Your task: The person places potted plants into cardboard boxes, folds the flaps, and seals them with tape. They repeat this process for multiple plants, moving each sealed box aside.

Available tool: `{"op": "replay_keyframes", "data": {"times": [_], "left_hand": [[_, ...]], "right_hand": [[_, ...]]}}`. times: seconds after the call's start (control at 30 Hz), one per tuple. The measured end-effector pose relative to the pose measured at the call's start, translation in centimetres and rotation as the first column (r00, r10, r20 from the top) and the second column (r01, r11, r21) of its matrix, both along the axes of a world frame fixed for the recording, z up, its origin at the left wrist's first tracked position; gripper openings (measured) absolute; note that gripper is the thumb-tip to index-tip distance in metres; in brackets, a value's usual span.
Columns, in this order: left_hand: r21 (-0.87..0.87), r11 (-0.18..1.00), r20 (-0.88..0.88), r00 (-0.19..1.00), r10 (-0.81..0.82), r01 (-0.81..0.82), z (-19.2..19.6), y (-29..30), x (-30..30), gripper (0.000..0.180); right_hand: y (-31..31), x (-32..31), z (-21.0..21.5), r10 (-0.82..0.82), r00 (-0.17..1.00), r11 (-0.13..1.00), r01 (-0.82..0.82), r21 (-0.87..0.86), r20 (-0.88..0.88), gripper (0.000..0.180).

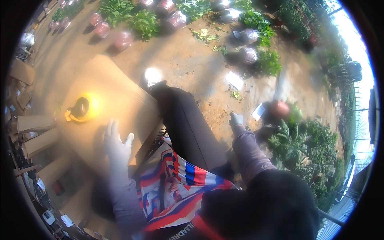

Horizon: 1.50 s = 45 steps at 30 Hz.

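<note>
The person sits on bare dirt ground [188, 60] in a plant nursery, one dark-trousered leg [182, 120] stretched forward. The gloved left hand [117, 146] lies flat on a sheet of brown cardboard [108, 84], fingers spread and palm down, pinching nothing. Well ahead of it on the same sheet sits a yellow tape dispenser [83, 107], apart from the fingers and untouched. The gloved right hand [236, 119] reaches out to the other side, down near the soil; its fingers look curled loosely, but whether they grip anything I cannot tell (the hand is small and blurred here).

Just beyond that right hand lie a small white card [258, 112] and a reddish-brown pot [279, 108] tipped beside leafy green plants [300, 144]. Another white card [234, 80] lies farther off on the dirt. Bagged seedlings [122, 40] in clear wraps with reddish soil stand in rows at the far edge.

My reading is that the work is at a holding step: the left hand steadies the cardboard while the right goes for something on the ground. A next move would call for the right hand to close firmly on whatever it takes, and for the left to keep the sheet from sliding, with the dispenser within a forward reach
</note>
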<state>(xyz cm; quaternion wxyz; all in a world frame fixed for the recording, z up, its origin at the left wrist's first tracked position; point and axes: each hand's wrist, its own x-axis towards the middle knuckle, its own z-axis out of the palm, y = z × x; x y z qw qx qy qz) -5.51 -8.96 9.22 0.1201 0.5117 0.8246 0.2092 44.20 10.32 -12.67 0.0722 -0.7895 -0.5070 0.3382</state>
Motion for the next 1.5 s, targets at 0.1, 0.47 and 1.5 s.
{"op": "replay_keyframes", "data": {"times": [0.1, 0.47, 1.5], "left_hand": [[-0.143, 0.99, -0.085, 0.996, -0.027, 0.015, -1.3, 4.3, 0.9, 0.072], [-0.317, 0.947, -0.28, 0.951, -0.133, 0.039, -6.3, 4.8, 1.9, 0.08], [-0.559, 0.826, -0.166, 0.966, -0.197, 0.072, -5.4, 4.5, 2.3, 0.09]], "right_hand": [[-0.4, 0.1, -0.2, 0.3, 0.898, 0.954, -0.291, -0.077, 0.322, 0.041], [20.3, -2.2, -10.9, 0.348, 0.85, 0.929, -0.37, -0.023, 0.396, 0.076], [25.8, -5.0, -7.7, 0.249, 0.786, 0.968, -0.21, -0.134, 0.565, 0.033]]}}
